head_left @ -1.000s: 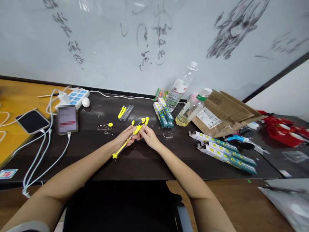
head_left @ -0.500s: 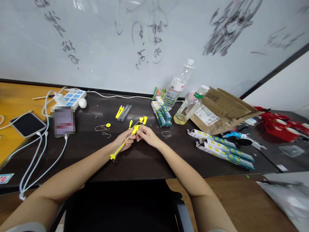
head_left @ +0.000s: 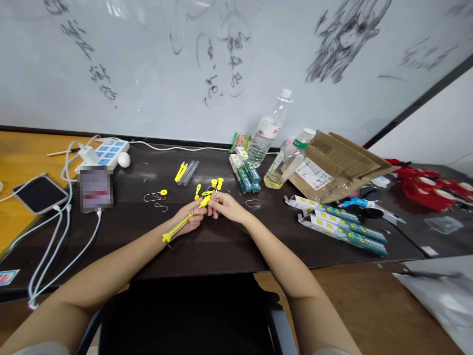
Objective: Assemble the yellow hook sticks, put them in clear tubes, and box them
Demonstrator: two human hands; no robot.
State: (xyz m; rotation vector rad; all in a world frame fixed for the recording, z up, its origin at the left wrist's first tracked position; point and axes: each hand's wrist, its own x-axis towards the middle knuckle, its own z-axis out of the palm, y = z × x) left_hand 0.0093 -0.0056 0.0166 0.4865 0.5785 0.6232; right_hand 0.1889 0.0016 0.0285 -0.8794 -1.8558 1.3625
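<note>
My left hand [head_left: 189, 218] is closed around a yellow spring scale [head_left: 178, 229], which lies slantwise with its lower end toward me. At the scale's upper end, my right hand [head_left: 226, 207] has its fingers pinched together against the yellow top part. A thin wire loop rises beside those fingers; whether they grip the wire or the yellow part is hard to tell. Just beyond the hands lie small yellow fittings [head_left: 219, 183]. Left of them are a yellow ring [head_left: 163, 193] and a bent wire hook [head_left: 152, 197]. Another wire loop [head_left: 253, 203] rests to the right.
Clear tubes [head_left: 189, 173] and yellow strips [head_left: 181, 172] lie behind my hands. Small boxes [head_left: 244, 172], a water bottle [head_left: 264, 135], an oil-coloured bottle [head_left: 288, 162] and a cardboard parcel [head_left: 332, 162] stand rightward. Longer boxes [head_left: 342, 231] lie near the right edge. Phones and cables [head_left: 70, 217] occupy the left.
The whole view has shifted slightly. The spring scale's lower end has swung a little to the left, and its upper end sits slightly lower. Both hands keep their hold.
</note>
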